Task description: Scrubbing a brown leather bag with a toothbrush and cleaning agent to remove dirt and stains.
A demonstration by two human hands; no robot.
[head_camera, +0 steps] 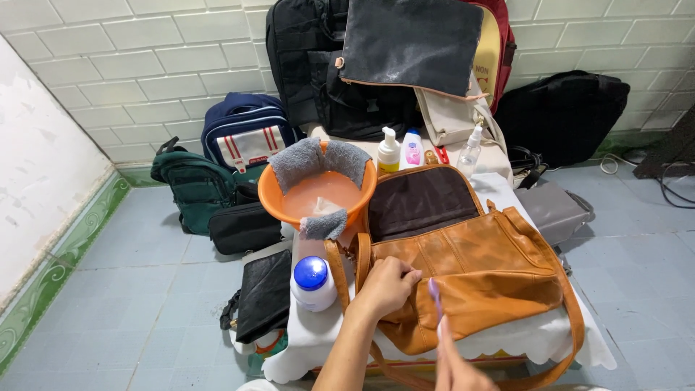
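Seen from the head camera: a tan leather bag (470, 275) lies flap-open on a white-covered surface (318, 340). The left hand (387, 284) rests on its front, fingers (407, 275) curled together, pressing the smooth leather. The right hand (452, 366) has its fingers clamped on a thin lilac brush (434, 293), its tip on the bag just right of the left fingers. Left of them stands a white bottle (313, 284) with a round blue cap. Beyond, an orange basin (318, 192) holds cloudy water, with fuzzy grey cloths (318, 159) over its rim.

Three grey cloths (298, 162), one orange basin (279, 203), three bottles (389, 152).
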